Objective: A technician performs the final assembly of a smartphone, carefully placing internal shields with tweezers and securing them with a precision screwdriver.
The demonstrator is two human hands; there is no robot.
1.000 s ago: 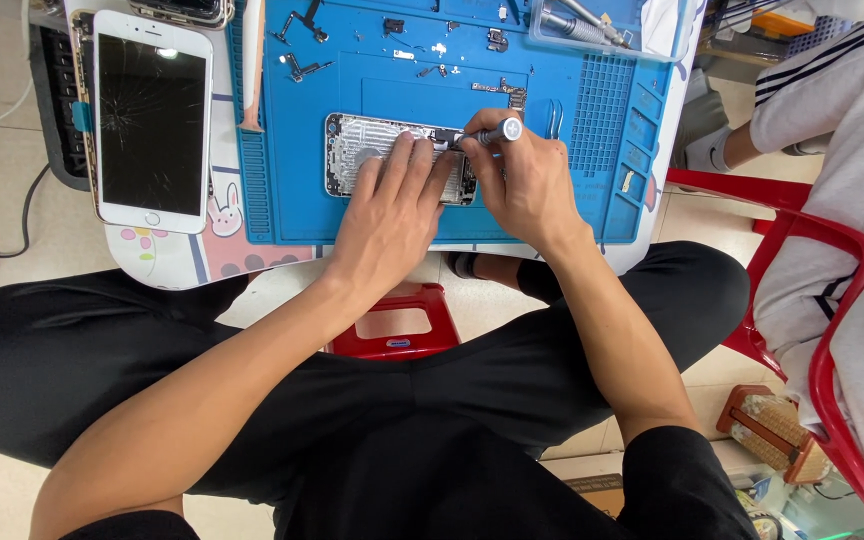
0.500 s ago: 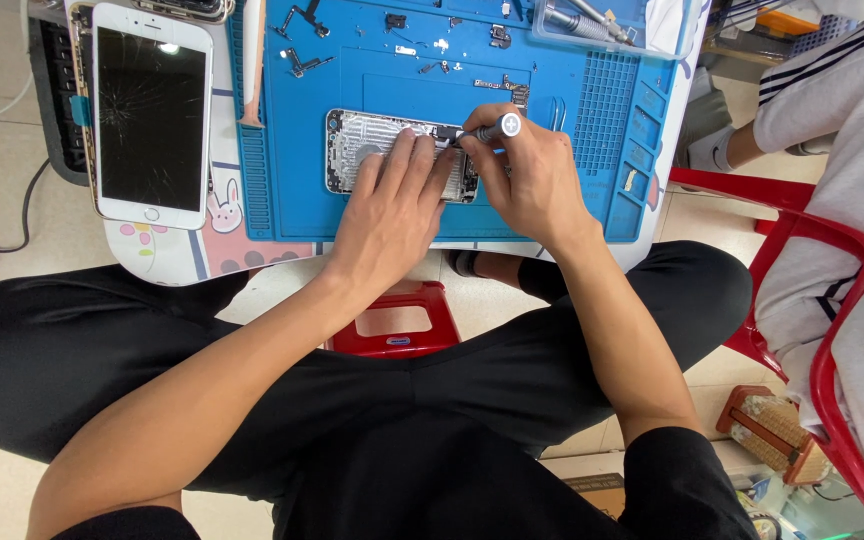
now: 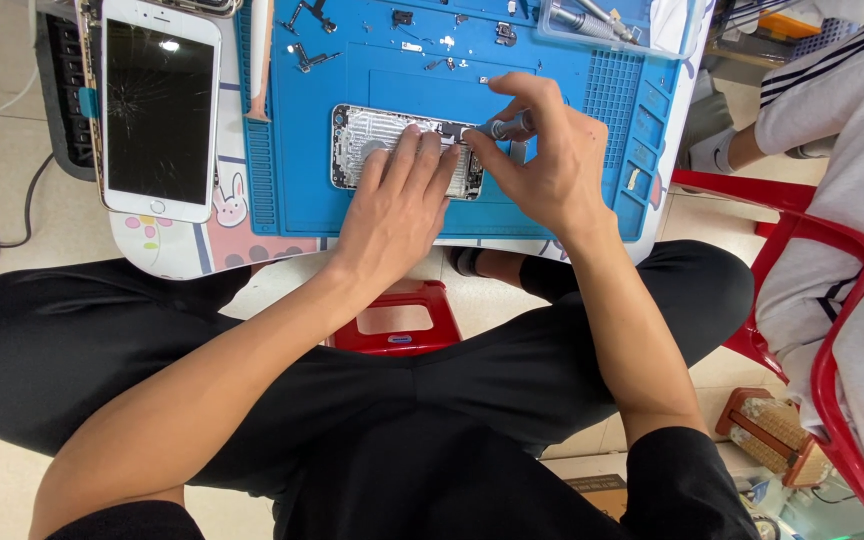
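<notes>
Far left of the blue mat (image 3: 302,190): a white phone with a cracked screen (image 3: 159,105), lying face up, well apart from the work. On the mat's middle: an opened phone shell (image 3: 372,140), long axis running left to right. Left hand (image 3: 397,205) flat and spread, fingertips pressing the shell's right half. Right hand (image 3: 542,160) just beside, pinched narrow around a small screwdriver (image 3: 502,127), tip down at the shell's right end. Both hands touching the shell, right nearer that end. Beyond the mat's right edge: a red chair (image 3: 812,250).
</notes>
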